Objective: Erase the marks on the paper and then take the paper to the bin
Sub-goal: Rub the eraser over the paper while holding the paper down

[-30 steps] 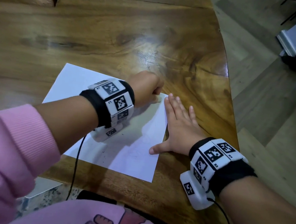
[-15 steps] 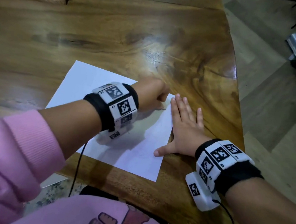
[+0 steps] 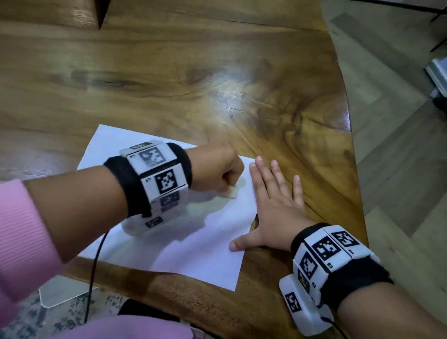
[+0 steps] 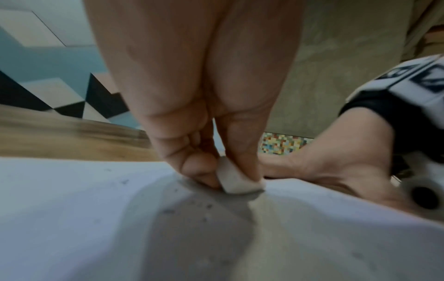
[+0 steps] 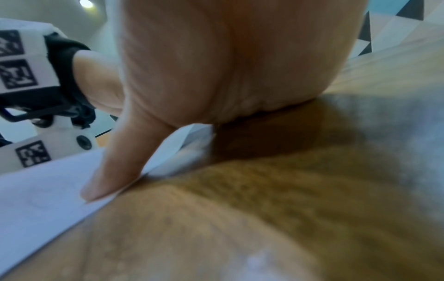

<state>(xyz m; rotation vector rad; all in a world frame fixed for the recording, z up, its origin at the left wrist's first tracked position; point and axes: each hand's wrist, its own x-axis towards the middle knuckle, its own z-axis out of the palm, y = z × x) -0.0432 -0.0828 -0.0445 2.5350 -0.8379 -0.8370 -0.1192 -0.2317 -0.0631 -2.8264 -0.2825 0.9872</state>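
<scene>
The erasing step is in hand. In the head view the paper [image 3: 188,237] lies flat on the wooden table [image 3: 170,82], in the lower middle of the frame, close to the table's near edge. The left hand [image 3: 214,171] sits above the sheet's upper right part, its fingers curled in. The left wrist view shows what they hold: a small white eraser [image 4: 236,177] pinched between thumb and fingers, its lower end pressed onto the sheet at the centre of that frame. Dark crumbs [image 4: 168,211] lie scattered on the sheet just below the eraser, which suggests the rubbing is well under way. No clear marks show on the visible parts of the sheet, though the area under the left hand is hidden.

The right hand [image 3: 275,212] lies flat with fingers straight and spread, holding nothing. It rests across the sheet's right edge, right of centre in the head view. In the right wrist view the thumb [image 5: 113,171] presses down on the paper's edge, at the lower left of that frame, so this hand appears to pin the sheet against the rubbing.

The bin is not in view. The next move likely calls for short strokes with the eraser while the right hand keeps the sheet from creasing, then a check for leftover marks before lifting the paper
</scene>
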